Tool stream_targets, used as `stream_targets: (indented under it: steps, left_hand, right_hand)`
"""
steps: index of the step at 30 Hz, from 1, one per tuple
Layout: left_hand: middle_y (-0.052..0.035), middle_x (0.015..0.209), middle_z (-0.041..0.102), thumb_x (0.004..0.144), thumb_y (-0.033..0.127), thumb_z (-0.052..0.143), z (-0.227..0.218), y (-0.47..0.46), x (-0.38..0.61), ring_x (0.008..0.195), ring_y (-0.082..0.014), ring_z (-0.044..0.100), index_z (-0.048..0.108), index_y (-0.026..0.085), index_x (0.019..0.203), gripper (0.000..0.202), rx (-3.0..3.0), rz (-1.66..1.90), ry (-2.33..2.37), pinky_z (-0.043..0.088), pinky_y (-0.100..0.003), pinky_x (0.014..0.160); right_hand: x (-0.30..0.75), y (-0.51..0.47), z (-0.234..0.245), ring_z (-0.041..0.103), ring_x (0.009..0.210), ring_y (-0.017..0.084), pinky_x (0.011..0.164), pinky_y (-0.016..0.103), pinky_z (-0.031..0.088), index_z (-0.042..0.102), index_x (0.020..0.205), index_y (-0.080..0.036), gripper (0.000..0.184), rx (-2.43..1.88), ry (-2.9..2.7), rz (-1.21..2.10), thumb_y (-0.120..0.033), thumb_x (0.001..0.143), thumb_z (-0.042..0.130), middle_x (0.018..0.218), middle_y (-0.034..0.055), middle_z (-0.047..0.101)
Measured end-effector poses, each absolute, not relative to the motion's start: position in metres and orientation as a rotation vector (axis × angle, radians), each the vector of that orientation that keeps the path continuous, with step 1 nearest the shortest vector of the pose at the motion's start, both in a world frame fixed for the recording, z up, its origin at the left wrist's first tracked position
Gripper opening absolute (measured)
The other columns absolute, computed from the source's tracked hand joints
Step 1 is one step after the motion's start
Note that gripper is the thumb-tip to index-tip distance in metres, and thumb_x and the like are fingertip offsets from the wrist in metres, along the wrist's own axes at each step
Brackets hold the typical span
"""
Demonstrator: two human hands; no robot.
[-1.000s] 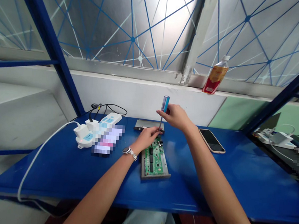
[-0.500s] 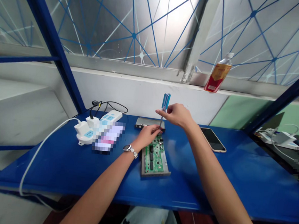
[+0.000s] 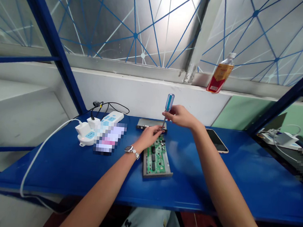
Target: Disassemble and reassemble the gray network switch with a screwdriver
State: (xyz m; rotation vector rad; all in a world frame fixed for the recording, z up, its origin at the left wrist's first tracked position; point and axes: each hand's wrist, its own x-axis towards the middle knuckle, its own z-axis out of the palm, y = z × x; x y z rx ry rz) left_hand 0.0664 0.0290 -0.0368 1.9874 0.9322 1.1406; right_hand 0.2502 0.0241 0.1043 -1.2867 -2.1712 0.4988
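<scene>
My right hand [image 3: 180, 116] is closed round the lower handle of a screwdriver [image 3: 170, 101] with a clear-and-blue grip. The screwdriver stands nearly upright, leaning slightly right at the top. At its lower end, the fingers of my left hand [image 3: 151, 135] pinch together around the shaft; the tip is hidden there. Beneath is a green circuit board [image 3: 159, 160] in an open grey metal casing [image 3: 159, 176], and my left hand covers part of its far left side. Behind my left fingers lies a flat grey metal box [image 3: 150, 122].
On the left are a white power strip [image 3: 115, 116] with plugs and cables, and a blurred-out phone-like object [image 3: 110, 138]. A dark-screened phone [image 3: 216, 141] lies right of my right forearm. A drink bottle [image 3: 220, 73] stands on the ledge. The table [image 3: 187, 187] is blue.
The screwdriver's handle has turned, and its top has tipped slightly to the right. My right-hand fingers have shifted a little to the right. My left hand stays in place.
</scene>
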Motion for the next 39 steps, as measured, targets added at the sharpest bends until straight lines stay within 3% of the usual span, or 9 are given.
stream_targets:
  steps: [4, 9, 17, 20, 24, 29, 34, 39]
  left_hand:
    - [-0.0103, 0.106, 0.08, 0.099, 0.032, 0.055, -0.033, 0.027, 0.066, 0.105, -0.0255, 0.075, 0.071, 0.017, 0.115, 0.027, 1.999, 1.103, 0.914, 0.059, -0.037, 0.095]
    - [-0.0096, 0.105, 0.08, 0.098, 0.032, 0.055, -0.031, 0.025, 0.066, 0.104, -0.0246, 0.076, 0.071, 0.018, 0.11, 0.025, 1.973, 1.112, 0.948, 0.058, -0.036, 0.095]
    - [-0.0082, 0.101, 0.081, 0.097, 0.03, 0.056, -0.032, 0.025, 0.066, 0.101, -0.0243, 0.076, 0.073, 0.019, 0.111, 0.024, 1.968, 1.105, 0.963, 0.059, -0.036, 0.093]
    - [-0.0078, 0.101, 0.081, 0.097, 0.029, 0.055, -0.032, 0.026, 0.066, 0.101, -0.024, 0.076, 0.073, 0.019, 0.111, 0.024, 1.983, 1.107, 0.96, 0.059, -0.036, 0.093]
    - [-0.0089, 0.103, 0.08, 0.096, 0.03, 0.058, -0.032, 0.026, 0.067, 0.101, -0.0242, 0.076, 0.073, 0.019, 0.111, 0.024, 1.977, 1.129, 0.973, 0.059, -0.036, 0.094]
    - [-0.0109, 0.117, 0.078, 0.098, 0.032, 0.056, -0.031, 0.025, 0.067, 0.112, -0.0246, 0.073, 0.07, 0.018, 0.122, 0.031, 1.995, 1.137, 0.917, 0.057, -0.038, 0.1]
    - [-0.0105, 0.108, 0.08, 0.099, 0.031, 0.055, -0.032, 0.025, 0.065, 0.107, -0.0243, 0.075, 0.071, 0.017, 0.118, 0.028, 1.976, 1.104, 0.905, 0.059, -0.037, 0.096]
    - [-0.0102, 0.104, 0.08, 0.098, 0.031, 0.057, -0.033, 0.025, 0.066, 0.103, -0.0245, 0.076, 0.071, 0.017, 0.111, 0.024, 1.959, 1.128, 0.937, 0.059, -0.036, 0.094]
  right_hand:
    - [0.251, 0.028, 0.099, 0.061, 0.069, 0.016, 0.059, 0.028, 0.044, 0.069, 0.09, -0.014, 0.027, -1.182, -2.102, 0.761, -0.04, 0.091, 0.061, 0.087, 0.0094, 0.073]
    - [0.242, 0.024, 0.099, 0.053, 0.062, 0.017, 0.058, 0.031, 0.036, 0.061, 0.073, -0.019, 0.048, -1.46, -1.952, 0.218, -0.065, 0.08, 0.07, 0.067, 0.005, 0.064]
    - [0.23, 0.014, 0.104, 0.057, 0.066, 0.021, 0.059, 0.032, 0.03, 0.059, 0.066, -0.021, 0.05, -1.58, -1.932, 0.001, -0.068, 0.081, 0.067, 0.067, 0.0076, 0.064]
    - [0.228, 0.015, 0.104, 0.058, 0.066, 0.021, 0.059, 0.031, 0.03, 0.06, 0.067, -0.021, 0.045, -1.597, -1.918, -0.016, -0.062, 0.083, 0.068, 0.068, 0.0082, 0.065]
    - [0.234, 0.018, 0.104, 0.057, 0.063, 0.019, 0.057, 0.031, 0.032, 0.06, 0.068, -0.02, 0.04, -1.515, -1.991, 0.074, -0.054, 0.085, 0.069, 0.066, 0.0064, 0.064]
    - [0.248, 0.022, 0.106, 0.057, 0.061, 0.015, 0.057, 0.029, 0.04, 0.065, 0.077, -0.016, 0.035, -1.3, -2.07, 0.463, -0.05, 0.084, 0.071, 0.067, 0.004, 0.066]
    - [0.254, 0.022, 0.106, 0.058, 0.063, 0.014, 0.057, 0.028, 0.046, 0.068, 0.088, -0.014, 0.027, -1.164, -2.079, 0.784, -0.041, 0.088, 0.067, 0.073, 0.0036, 0.066]
    - [0.248, 0.022, 0.101, 0.055, 0.062, 0.015, 0.057, 0.029, 0.041, 0.062, 0.08, -0.018, 0.035, -1.329, -1.984, 0.504, -0.051, 0.081, 0.075, 0.067, 0.0013, 0.061]
